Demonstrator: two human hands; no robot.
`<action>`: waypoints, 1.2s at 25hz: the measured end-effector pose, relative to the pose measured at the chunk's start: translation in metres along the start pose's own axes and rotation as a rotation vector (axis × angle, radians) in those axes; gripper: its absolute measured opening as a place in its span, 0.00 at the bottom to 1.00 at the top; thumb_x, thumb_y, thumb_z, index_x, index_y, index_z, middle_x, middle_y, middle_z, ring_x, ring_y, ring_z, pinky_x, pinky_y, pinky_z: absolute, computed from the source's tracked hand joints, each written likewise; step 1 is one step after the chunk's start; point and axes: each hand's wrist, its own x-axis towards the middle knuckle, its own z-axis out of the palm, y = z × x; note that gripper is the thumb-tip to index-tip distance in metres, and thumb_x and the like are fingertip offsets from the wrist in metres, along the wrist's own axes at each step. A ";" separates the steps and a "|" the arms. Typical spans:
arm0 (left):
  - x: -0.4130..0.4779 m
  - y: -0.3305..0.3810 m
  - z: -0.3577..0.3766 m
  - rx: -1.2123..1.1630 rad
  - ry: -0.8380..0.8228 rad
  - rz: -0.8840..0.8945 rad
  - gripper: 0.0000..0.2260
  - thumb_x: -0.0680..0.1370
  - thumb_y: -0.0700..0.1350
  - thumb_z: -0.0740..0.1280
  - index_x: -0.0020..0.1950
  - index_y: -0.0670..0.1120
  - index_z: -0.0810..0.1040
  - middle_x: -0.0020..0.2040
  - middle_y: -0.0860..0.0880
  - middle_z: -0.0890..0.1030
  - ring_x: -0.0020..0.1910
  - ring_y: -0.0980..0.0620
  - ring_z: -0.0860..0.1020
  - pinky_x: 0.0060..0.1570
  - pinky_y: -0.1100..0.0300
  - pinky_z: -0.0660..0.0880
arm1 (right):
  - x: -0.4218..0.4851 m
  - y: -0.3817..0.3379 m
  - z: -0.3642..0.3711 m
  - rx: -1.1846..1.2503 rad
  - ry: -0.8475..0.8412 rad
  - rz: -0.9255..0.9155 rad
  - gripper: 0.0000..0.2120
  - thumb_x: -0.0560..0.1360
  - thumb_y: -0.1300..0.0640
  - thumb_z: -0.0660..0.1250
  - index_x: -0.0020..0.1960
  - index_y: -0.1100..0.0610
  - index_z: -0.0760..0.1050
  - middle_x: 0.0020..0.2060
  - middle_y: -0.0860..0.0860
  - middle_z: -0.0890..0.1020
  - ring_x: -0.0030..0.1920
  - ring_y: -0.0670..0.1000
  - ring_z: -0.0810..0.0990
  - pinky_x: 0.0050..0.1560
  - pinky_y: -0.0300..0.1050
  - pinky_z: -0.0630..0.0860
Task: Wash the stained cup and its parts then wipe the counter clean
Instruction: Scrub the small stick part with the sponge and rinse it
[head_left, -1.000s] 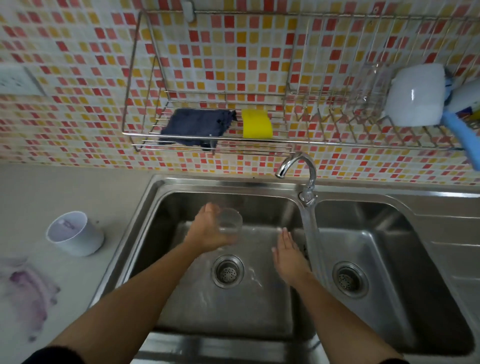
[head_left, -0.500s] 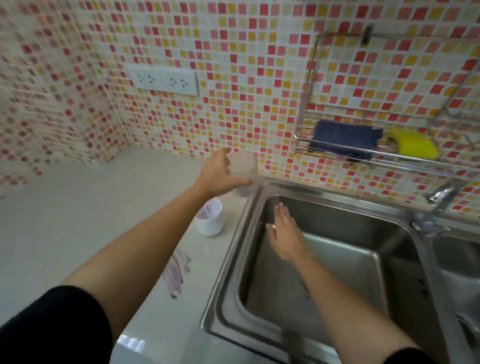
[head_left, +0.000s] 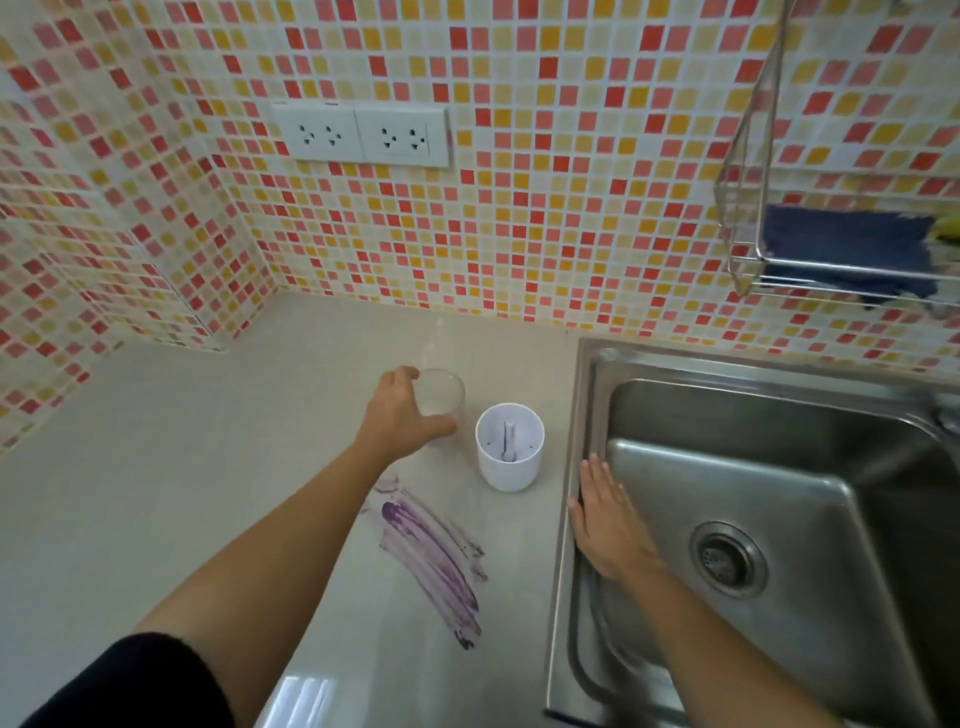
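A clear plastic cup (head_left: 440, 402) is gripped by the left hand (head_left: 400, 415), fingers wrapped round its side, at counter level on the far part of the beige counter (head_left: 171, 483); whether its base touches the surface can't be told. Just right of it, apart from the hand, a white cup part (head_left: 510, 448) w/ a central post inside is stood upright on the counter, near the sink's left rim. A purple stain (head_left: 431, 561) is smeared across the counter nearer the camera, betw. the left forearm and the sink, running diagonally toward the near right. The right hand (head_left: 605, 525) is held flat, fingers extended & together, gripping nothing, over the left inner edge of the steel sink (head_left: 779, 467); the drain strainer (head_left: 727, 558) is seen to its right. On the far tiled wall (head_left: 545, 208), a double wall socket (head_left: 361, 135) is mounted above the counter. At far right a wire rack (head_left: 748, 249) is hung w/ a dark blue cloth (head_left: 847, 244) lying in it.
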 end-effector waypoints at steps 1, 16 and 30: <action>0.000 -0.007 0.005 0.000 -0.013 -0.003 0.39 0.63 0.53 0.78 0.68 0.41 0.65 0.64 0.41 0.70 0.57 0.42 0.75 0.58 0.51 0.73 | 0.000 -0.001 0.001 -0.004 -0.002 0.006 0.29 0.79 0.47 0.39 0.76 0.60 0.42 0.76 0.54 0.44 0.76 0.50 0.42 0.73 0.43 0.41; -0.005 0.033 -0.026 -0.017 -0.096 0.562 0.17 0.76 0.47 0.67 0.64 0.47 0.76 0.55 0.45 0.76 0.46 0.55 0.74 0.51 0.58 0.75 | 0.020 -0.017 -0.047 0.405 0.248 -0.090 0.38 0.66 0.53 0.69 0.72 0.60 0.59 0.68 0.56 0.65 0.68 0.54 0.65 0.67 0.41 0.60; 0.008 0.074 0.000 0.695 -0.385 1.029 0.13 0.78 0.44 0.64 0.62 0.44 0.77 0.54 0.45 0.77 0.51 0.50 0.76 0.44 0.67 0.64 | 0.032 -0.055 -0.065 0.439 0.147 -0.228 0.38 0.64 0.39 0.73 0.67 0.53 0.63 0.60 0.48 0.70 0.57 0.44 0.69 0.58 0.41 0.69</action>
